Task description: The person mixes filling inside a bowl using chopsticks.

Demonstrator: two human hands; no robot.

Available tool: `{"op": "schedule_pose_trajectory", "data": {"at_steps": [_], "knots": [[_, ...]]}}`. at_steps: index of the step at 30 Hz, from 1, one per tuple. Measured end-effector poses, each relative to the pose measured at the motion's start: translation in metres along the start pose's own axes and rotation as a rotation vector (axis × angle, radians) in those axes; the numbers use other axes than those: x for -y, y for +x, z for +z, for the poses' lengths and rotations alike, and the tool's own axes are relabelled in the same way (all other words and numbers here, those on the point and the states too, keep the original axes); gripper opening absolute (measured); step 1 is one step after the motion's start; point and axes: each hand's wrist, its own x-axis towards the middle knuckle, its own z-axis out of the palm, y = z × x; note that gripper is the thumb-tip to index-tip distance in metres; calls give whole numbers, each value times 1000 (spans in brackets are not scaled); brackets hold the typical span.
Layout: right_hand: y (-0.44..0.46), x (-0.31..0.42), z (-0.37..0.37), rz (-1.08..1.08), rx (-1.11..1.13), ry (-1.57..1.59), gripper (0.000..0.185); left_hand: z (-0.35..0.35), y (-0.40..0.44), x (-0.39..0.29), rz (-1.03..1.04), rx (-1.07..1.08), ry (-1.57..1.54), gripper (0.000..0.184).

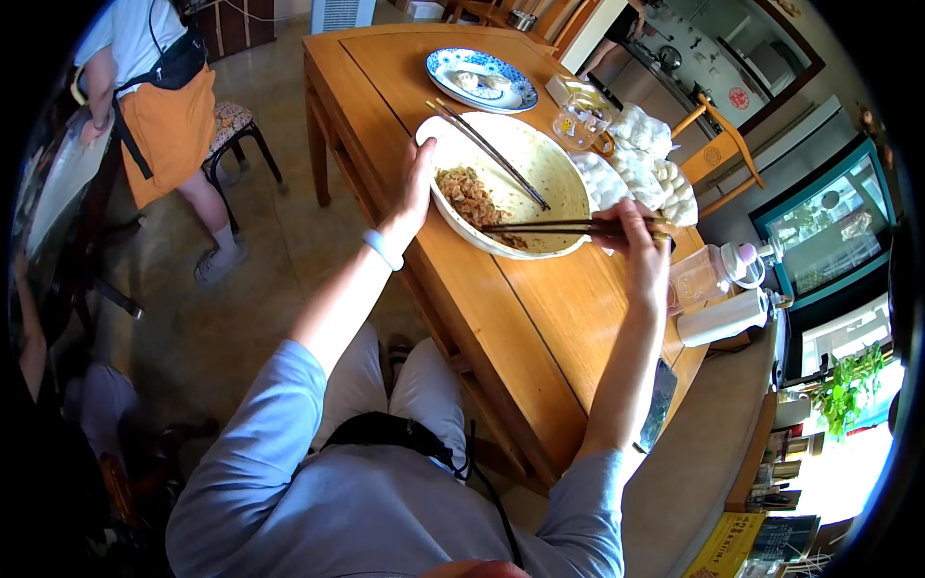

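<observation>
A large white bowl (557, 173) sits on the wooden table, with a mound of brown minced filling (468, 197) along its near left side. My left hand (416, 188) grips the bowl's left rim, thumb on top. Chopsticks (559, 227) are held in my right hand (636, 236), over the near right rim, their tips at the filling. Another pair of chopsticks (496, 157) leans inside the bowl across the far left rim. Behind the bowl, a blue-and-white plate (523, 96) bears a few white dumpling-like pieces (467, 80).
On the table (506, 299) stand a glass mug (581, 120), plastic bags of white items (636, 164), a clear bottle (699, 279), a white cylindrical container (723, 318) and a phone (658, 405). A person in orange (169, 135) stands at left near a stool (231, 125).
</observation>
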Motion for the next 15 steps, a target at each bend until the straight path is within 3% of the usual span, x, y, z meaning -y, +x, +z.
{"op": "schedule_pose_trajectory", "data": {"at_steps": [10,15], "knots": [[3,-23,30,-122,-79,250,28,-1,1,1,7,0,-8,45],[-2,-27,47,-123,135,91,27,0,1,0,-4,-4,-7,43]]}}
